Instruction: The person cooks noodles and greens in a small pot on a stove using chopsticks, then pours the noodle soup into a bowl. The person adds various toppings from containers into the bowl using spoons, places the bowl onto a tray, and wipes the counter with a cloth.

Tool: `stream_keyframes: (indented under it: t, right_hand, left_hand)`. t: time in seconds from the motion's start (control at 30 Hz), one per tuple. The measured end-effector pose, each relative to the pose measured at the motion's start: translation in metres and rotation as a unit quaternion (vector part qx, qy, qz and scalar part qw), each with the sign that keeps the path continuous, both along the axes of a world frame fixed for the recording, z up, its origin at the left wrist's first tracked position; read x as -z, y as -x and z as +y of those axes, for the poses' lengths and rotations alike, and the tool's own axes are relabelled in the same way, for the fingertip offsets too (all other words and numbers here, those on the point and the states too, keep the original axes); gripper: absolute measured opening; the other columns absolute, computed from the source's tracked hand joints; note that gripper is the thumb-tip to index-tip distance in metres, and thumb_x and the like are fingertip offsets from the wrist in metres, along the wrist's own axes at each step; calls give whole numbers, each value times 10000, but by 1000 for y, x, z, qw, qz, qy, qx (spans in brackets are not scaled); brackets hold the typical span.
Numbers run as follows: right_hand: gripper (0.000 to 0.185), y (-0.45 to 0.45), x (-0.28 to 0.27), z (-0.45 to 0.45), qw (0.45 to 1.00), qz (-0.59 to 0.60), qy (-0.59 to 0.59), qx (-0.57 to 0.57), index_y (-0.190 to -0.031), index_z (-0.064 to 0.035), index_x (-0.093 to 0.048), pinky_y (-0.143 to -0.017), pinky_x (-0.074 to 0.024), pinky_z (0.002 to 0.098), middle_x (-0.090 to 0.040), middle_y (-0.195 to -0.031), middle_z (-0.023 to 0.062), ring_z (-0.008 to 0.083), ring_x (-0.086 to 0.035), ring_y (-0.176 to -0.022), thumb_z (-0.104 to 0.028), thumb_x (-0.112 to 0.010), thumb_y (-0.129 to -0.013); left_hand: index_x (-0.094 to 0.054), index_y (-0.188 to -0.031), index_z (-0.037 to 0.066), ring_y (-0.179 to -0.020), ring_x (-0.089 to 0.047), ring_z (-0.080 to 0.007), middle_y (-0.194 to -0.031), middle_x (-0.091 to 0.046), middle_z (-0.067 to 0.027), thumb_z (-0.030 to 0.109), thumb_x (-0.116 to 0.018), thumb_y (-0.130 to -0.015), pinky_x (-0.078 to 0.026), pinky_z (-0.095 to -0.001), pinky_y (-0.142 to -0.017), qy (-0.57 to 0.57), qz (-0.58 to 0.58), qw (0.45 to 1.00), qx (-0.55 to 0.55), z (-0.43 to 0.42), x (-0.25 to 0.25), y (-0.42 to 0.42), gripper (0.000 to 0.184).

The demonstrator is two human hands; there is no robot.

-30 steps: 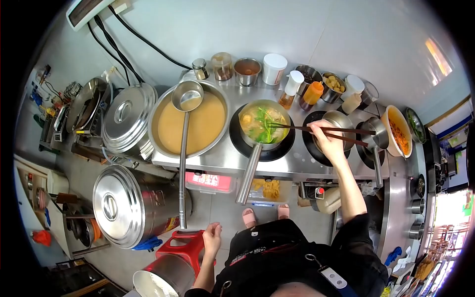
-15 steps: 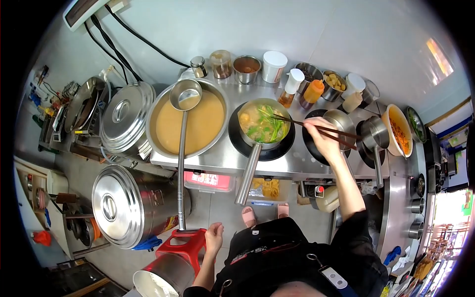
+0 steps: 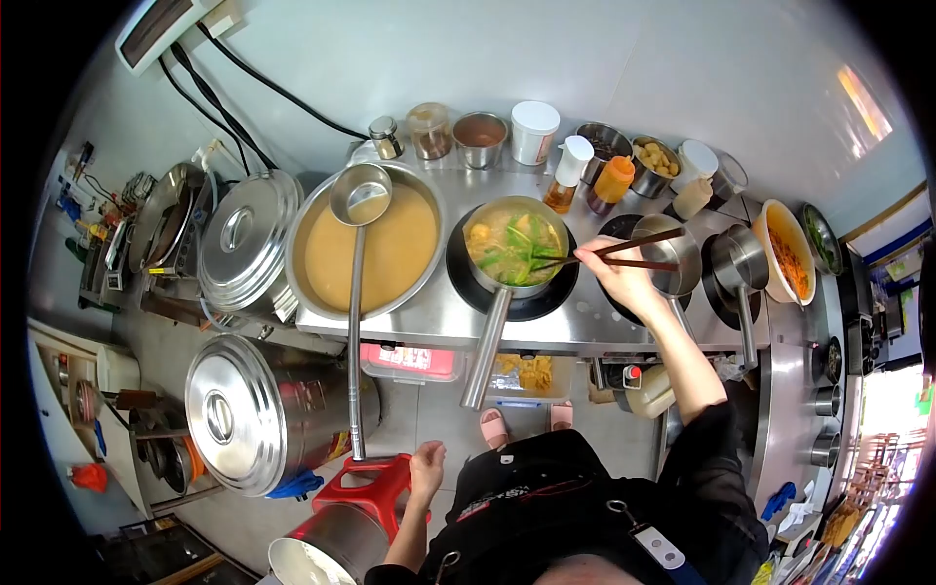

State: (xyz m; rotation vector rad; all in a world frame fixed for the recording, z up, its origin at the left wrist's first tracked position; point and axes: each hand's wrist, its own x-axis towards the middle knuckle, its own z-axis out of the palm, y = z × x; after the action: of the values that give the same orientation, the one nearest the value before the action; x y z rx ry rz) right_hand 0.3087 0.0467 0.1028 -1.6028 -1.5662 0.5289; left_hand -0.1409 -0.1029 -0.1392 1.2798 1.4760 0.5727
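Soup pan (image 3: 534, 292) (holding greens (image 3: 522, 234) in pale broth) sits on a black burner (image 3: 551, 302) about midway along the steel counter (image 3: 604, 331), its handle (image 3: 487, 346) projecting past the near edge. Chopsticks (image 3: 655, 239) have shifted toward the handle side of the pan, their tips now among the greens; this suggests, as a judgement, that the greens are being turned through the broth rather than lifted out. The right hand (image 3: 624, 283), which has drawn nearer the pan, pinches both sticks between thumb and fingers, their rear ends spread apart above an adjacent saucepan (image 3: 682, 255). On the other side, a wide basin (image 3: 295, 258) of cloudy liquid carries a long ladle (image 3: 356, 341), its bowl over the liquid and its shaft reaching beyond the near edge. Bottles and tubs line the far edge. The left hand (image 3: 427, 466), loosely curled with no object visible in it, hangs beside a red stool (image 3: 395, 476), well apart from the pan.
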Motion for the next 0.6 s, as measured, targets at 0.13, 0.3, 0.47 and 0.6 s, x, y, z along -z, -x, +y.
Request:
stream_keyframes:
  t: [0.13,0.3,0.47,0.6]
  right_hand:
    - [142,0,-22,-9,999,-10,4,36,-872,26,-662,-623,-457,278,-645,-760,81,142,-573,-669,-113,-638,-881]
    - [97,-12,-22,-21,1000,-16,-22,-12,-871,37,-656,-639,-470,266,-653,-814,81,148,-592,-722,-54,-626,-877]
    - [130,-13,-1,-24,1000,-11,1,10,-864,24,-663,-674,-493,306,-664,-824,114,210,-619,-728,-105,-644,-868]
    - [115,-14,-21,-33,997,40,-15,62,-855,26,-657,-660,-486,308,-659,-793,108,212,-616,-721,-87,-639,-861]
  left_hand:
    - [-649,-1024,-27,-797,-677,-212,-862,-693,-167,145,-625,-883,-524,-318,-732,-4,6,1000,12,2,-4,-3,224]
    - [-654,-1031,-15,-836,-688,-256,-884,-690,-188,171,-628,-878,-528,-329,-735,2,47,998,53,-2,-8,-2,243]
    - [-658,-1032,-8,-843,-685,-282,-904,-686,-193,186,-629,-870,-532,-344,-738,-18,80,992,99,0,-24,-11,255]
    - [-661,-1029,3,-838,-681,-297,-927,-681,-194,199,-627,-865,-533,-359,-740,-37,85,988,126,2,-35,-17,257]
